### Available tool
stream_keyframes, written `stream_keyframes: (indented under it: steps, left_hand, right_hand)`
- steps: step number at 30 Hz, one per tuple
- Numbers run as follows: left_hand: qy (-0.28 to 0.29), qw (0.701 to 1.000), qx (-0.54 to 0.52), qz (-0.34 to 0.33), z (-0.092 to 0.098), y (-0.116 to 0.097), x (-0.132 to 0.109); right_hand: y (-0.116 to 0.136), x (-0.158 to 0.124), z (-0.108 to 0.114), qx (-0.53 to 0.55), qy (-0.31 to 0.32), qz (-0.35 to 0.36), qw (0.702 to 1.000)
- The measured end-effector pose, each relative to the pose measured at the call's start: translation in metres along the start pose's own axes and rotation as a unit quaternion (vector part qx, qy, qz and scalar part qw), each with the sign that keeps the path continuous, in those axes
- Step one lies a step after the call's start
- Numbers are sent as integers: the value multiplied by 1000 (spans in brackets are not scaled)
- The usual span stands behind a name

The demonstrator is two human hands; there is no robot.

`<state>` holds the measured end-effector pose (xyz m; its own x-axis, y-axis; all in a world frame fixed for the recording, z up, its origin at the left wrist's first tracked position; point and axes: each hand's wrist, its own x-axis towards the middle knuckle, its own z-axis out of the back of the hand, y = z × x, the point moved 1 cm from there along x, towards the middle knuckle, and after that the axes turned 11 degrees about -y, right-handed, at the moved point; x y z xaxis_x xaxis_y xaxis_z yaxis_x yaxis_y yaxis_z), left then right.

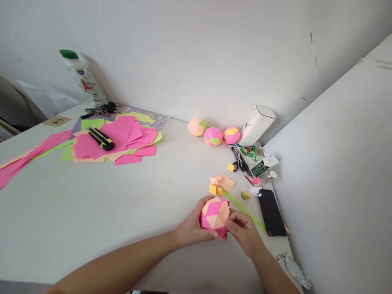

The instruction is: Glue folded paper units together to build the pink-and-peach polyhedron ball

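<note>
A folded paper ball (216, 214) with pink and peach facets is held between both hands near the table's front edge. My left hand (196, 222) cups it from the left, thumb along its underside. My right hand (243, 230) pinches the ball's right side with bent fingers; the fingertips are partly hidden. Just beyond the ball lie small peach and orange paper pieces (216, 188). A green paper strip (243, 208) runs from them toward a black phone (271, 213). Three finished-looking paper balls (212, 136) rest against the back wall.
Pink, green and peach paper sheets (125, 132) are heaped at left, topped by a yellow-black box cutter (101, 138). A white bottle (85, 79) with keys (101, 109) stands behind. At right are scissors (235, 164), pens, a small jar (269, 176) and a white box (257, 124).
</note>
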<state>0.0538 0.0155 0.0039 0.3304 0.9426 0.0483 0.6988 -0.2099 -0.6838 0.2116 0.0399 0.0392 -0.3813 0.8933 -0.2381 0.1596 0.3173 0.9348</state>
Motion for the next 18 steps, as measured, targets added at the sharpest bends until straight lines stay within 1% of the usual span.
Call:
stream_keyframes:
  steps: [3,7,9,11,13,18]
  left_hand:
    - [-5,1000,7,2,0,-1,0]
    - [-58,995,76,-6,5,-4,-1]
    - [-69,993,94,-6,7,-5,-1]
    - [-68,993,93,-4,8,-6,-2]
    - [-67,993,93,-5,8,-6,-2]
    - [-57,992,110,-27,8,-6,0]
  right_hand:
    - [4,-2,-1,-27,7,26,999]
    - [13,-5,-2,-115,1,112,987]
    - [15,-6,-3,-148,12,153,977]
    - [14,-6,-5,-172,21,178,969]
    - [12,-7,-5,-195,17,198,960]
    - [11,-7,-1,-234,-21,249,940]
